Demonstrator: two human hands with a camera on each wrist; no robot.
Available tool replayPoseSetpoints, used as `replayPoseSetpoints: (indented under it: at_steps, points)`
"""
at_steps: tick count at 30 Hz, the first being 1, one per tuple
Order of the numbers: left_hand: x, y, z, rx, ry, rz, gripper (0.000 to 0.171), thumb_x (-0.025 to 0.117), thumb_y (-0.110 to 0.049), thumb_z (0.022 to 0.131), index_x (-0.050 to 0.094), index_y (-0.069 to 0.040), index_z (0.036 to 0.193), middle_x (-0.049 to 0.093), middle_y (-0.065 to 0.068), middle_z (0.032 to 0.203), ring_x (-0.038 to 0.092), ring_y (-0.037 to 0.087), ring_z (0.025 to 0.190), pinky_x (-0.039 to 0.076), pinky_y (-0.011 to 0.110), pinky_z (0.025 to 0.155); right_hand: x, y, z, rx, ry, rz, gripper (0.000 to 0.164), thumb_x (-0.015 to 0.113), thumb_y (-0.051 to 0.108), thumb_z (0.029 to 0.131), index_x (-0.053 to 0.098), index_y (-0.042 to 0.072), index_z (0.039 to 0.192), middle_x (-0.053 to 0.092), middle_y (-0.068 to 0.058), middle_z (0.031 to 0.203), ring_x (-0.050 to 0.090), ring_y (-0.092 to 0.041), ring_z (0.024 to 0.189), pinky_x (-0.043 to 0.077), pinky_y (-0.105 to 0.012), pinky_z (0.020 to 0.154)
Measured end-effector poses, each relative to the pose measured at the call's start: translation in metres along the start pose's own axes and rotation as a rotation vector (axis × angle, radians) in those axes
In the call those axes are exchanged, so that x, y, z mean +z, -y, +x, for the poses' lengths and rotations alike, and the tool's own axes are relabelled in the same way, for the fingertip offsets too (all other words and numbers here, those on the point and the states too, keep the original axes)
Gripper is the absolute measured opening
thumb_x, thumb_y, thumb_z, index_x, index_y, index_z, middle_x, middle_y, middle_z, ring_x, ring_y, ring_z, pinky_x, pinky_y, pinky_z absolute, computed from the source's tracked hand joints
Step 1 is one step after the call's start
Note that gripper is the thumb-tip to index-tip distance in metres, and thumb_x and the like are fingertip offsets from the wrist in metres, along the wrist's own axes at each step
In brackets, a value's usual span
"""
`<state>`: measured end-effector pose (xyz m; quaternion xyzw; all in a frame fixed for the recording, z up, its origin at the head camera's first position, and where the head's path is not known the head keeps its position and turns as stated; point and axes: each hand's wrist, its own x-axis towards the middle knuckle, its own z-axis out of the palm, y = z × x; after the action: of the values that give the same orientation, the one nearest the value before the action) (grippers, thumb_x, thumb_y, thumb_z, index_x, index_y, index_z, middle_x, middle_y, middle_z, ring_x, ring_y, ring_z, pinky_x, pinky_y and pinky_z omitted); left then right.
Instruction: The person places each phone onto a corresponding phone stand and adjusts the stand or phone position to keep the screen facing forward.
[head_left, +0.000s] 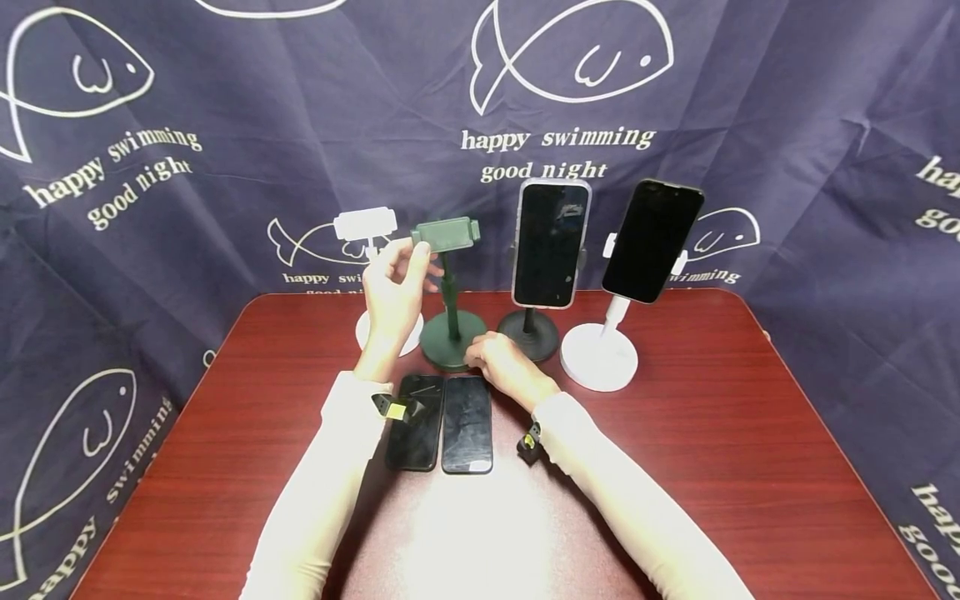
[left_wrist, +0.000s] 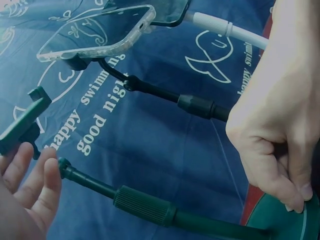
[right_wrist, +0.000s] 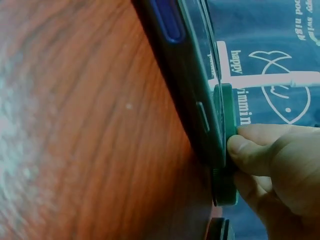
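A green phone stand [head_left: 452, 321] stands near the back of the table. My left hand [head_left: 396, 292] pinches the left end of its clamp [head_left: 450, 235] between thumb and forefinger; the other fingers spread behind it, as the left wrist view shows. Low down, my right hand [head_left: 510, 362] grips the rim of the round green base [right_wrist: 227, 192] with thumb and fingertips. No phone sits in the green clamp. Just in front of the base, two dark phones lie side by side, a left one [head_left: 427, 433] partly hidden by the wrist strap and a right one [head_left: 467, 425].
An empty white phone stand [head_left: 365, 223] is behind my left hand. To the right, a black stand [head_left: 529, 335] bears an upright phone [head_left: 551, 242], and a white stand [head_left: 598, 358] bears a tilted phone [head_left: 652, 242]. A blue patterned cloth [head_left: 405, 100] hangs behind the red-brown table [head_left: 712, 467].
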<state>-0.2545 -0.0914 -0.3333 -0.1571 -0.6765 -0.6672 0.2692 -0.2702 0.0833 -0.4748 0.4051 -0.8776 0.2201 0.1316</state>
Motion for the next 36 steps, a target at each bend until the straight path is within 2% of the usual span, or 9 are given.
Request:
replayPoseSetpoints:
  at_steps: [2,6,11,16,19,23,27,31,36]
  points:
    - [-0.001,-0.002,-0.002,0.015,-0.005,-0.008,0.020,0.061,-0.015,0.094,0.066,0.004,0.097,0.067,0.027,0.078,0.064,0.022,0.055,0.056,0.037,0.057,0.000,0.002,0.000,-0.001,0.006,-0.007,0.033,0.052,-0.019,0.070,0.066,0.011,0.068,0.050,0.003,0.069,0.048,-0.015,0.071,0.040,-0.028,0.067]
    - [-0.004,0.011,-0.002,0.037,-0.014,0.000,0.018,0.062,-0.014,0.094,0.066,0.003,0.096,0.067,0.026,0.075,0.060,0.035,0.055,0.055,0.034,0.057,0.001,0.004,-0.001,0.008,0.018,-0.006,0.031,0.055,-0.017,0.070,0.066,0.011,0.069,0.051,0.002,0.070,0.046,-0.013,0.071,0.041,-0.027,0.067]
    - [-0.008,0.020,-0.004,0.054,-0.004,-0.006,0.017,0.060,-0.010,0.094,0.065,0.005,0.099,0.066,0.030,0.078,0.057,0.036,0.055,0.053,0.030,0.056,0.003,0.006,-0.004,0.020,0.028,0.006,0.032,0.057,-0.015,0.072,0.071,0.013,0.075,0.057,0.001,0.074,0.052,-0.014,0.074,0.045,-0.029,0.069]
    - [-0.008,0.006,-0.012,0.069,0.030,-0.009,0.020,0.056,-0.008,0.095,0.061,0.010,0.103,0.063,0.035,0.085,0.058,0.038,0.058,0.052,0.028,0.055,0.003,0.008,-0.005,0.018,0.022,-0.002,0.028,0.061,-0.012,0.077,0.073,0.013,0.080,0.062,0.001,0.078,0.057,-0.015,0.077,0.049,-0.030,0.073]
    - [-0.007,0.002,-0.019,0.052,0.055,-0.030,0.023,0.054,-0.008,0.096,0.059,0.013,0.105,0.062,0.035,0.088,0.061,0.031,0.059,0.051,0.024,0.054,0.002,0.011,-0.007,0.017,0.023,0.006,0.021,0.063,-0.007,0.083,0.074,0.012,0.083,0.066,0.000,0.083,0.062,-0.016,0.082,0.051,-0.031,0.079]
    - [-0.007,0.010,-0.029,0.019,0.117,-0.041,0.025,0.052,-0.008,0.097,0.059,0.013,0.110,0.062,0.036,0.090,0.064,0.021,0.061,0.052,0.027,0.054,0.000,0.018,-0.014,0.075,0.053,0.033,0.013,0.064,0.003,0.090,0.075,0.009,0.093,0.069,-0.006,0.101,0.064,-0.021,0.099,0.050,-0.033,0.092]
    - [-0.009,0.022,-0.039,0.016,0.202,0.018,0.024,0.051,-0.006,0.098,0.060,0.010,0.112,0.064,0.032,0.089,0.065,0.031,0.065,0.053,0.040,0.054,-0.002,0.028,-0.024,0.148,0.093,0.047,0.016,0.063,0.012,0.092,0.073,0.008,0.104,0.063,-0.012,0.121,0.058,-0.027,0.116,0.043,-0.037,0.103]
    - [-0.012,0.033,-0.052,-0.008,0.300,0.105,0.022,0.051,-0.007,0.098,0.060,0.007,0.113,0.066,0.026,0.088,0.065,0.040,0.071,0.053,0.045,0.055,-0.004,0.037,-0.034,0.200,0.134,0.047,0.021,0.062,0.018,0.094,0.070,0.010,0.112,0.058,-0.013,0.130,0.054,-0.027,0.122,0.042,-0.039,0.105]
    - [-0.016,0.055,-0.066,-0.014,0.404,0.234,0.024,0.048,-0.009,0.101,0.060,0.001,0.118,0.066,0.023,0.089,0.066,0.036,0.073,0.055,0.044,0.058,-0.013,0.046,-0.049,0.219,0.105,0.077,0.023,0.064,0.019,0.093,0.068,0.009,0.113,0.057,-0.015,0.130,0.056,-0.025,0.120,0.045,-0.038,0.101]
